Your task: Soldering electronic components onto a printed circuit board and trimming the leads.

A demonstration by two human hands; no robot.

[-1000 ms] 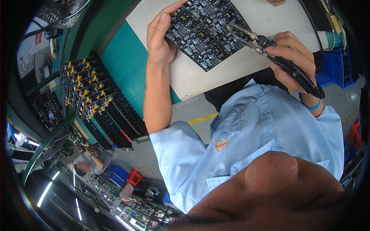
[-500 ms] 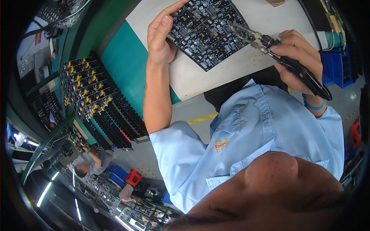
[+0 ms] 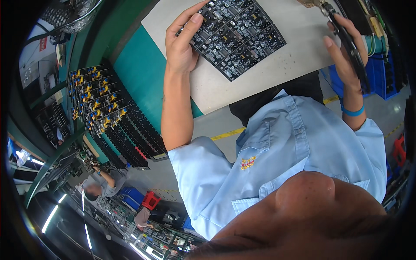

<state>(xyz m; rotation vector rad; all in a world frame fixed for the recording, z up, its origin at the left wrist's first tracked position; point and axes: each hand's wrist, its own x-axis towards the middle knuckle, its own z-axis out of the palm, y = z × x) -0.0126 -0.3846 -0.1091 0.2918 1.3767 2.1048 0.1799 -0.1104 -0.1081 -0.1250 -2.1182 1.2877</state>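
Observation:
A black circuit board panel (image 3: 238,39), divided into several repeated sections with small parts, is gripped at its left edge by my left hand (image 3: 184,43). The thumb lies on its top face, and the other fingers are partly hidden behind it. Off to the right, my right hand (image 3: 350,54) is closed round black-handled soldering tweezers (image 3: 349,43). Their metal end points to the far edge, beside a tan block (image 3: 307,2) that is cut off by the picture's top. The tweezers are apart from the panel.
Under the panel lies a pale work mat (image 3: 277,65) over a green surface (image 3: 141,69). To the left stands a black rack (image 3: 125,134) holding boards with yellow and blue parts (image 3: 97,95). Blue bins (image 3: 385,82) stand at right. A co-worker (image 3: 102,186) is at lower left.
My right hand has carried the soldering tweezers off the panel, up and right toward the tan block. The left hand and the panel have hardly moved.

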